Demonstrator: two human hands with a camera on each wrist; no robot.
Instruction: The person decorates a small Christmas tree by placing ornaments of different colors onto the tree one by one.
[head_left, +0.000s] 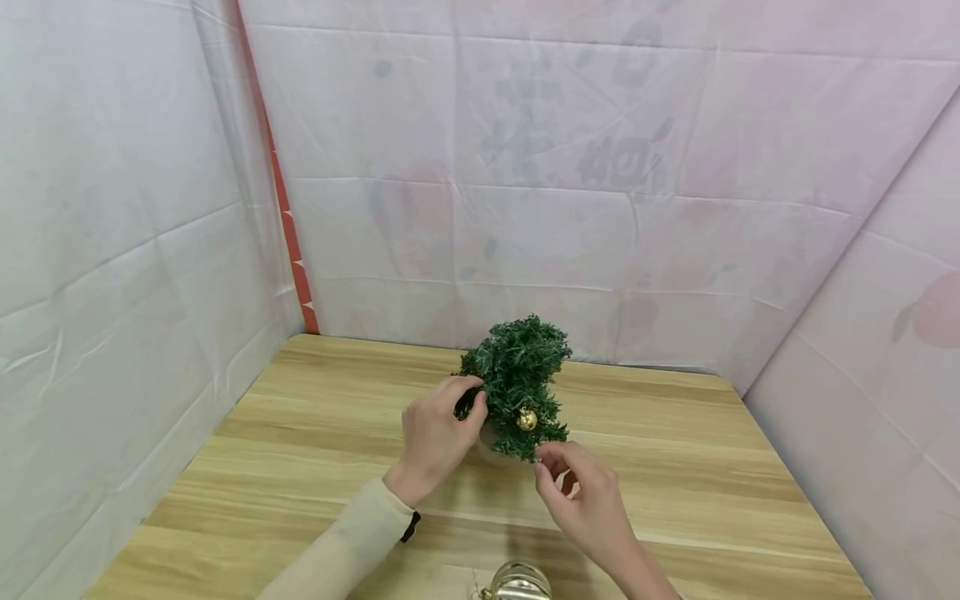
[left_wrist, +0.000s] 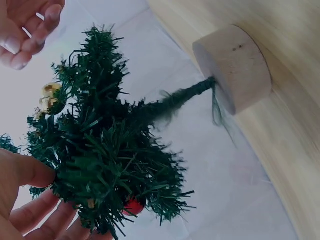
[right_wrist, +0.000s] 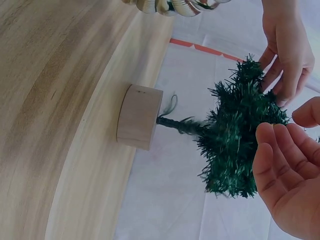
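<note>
A small artificial Christmas tree (head_left: 521,358) stands on a round wooden base (left_wrist: 235,70) on the table. One shiny gold ball (head_left: 527,419) hangs on its front, and a red ball (left_wrist: 133,206) shows among the needles in the left wrist view. My left hand (head_left: 438,425) holds a branch on the tree's left side, thumb on one face and fingers behind. Close to the lower right branch tips is my right hand (head_left: 588,492), its fingers loosely bent. In the right wrist view a gap shows between its thumb (right_wrist: 306,112) and fingers.
A large ribbed gold ornament (head_left: 517,581) lies at the near side of the wood-grain table (head_left: 300,450), below the tree in the head view. Pale cloth walls (head_left: 480,233) enclose the table at the back and both sides.
</note>
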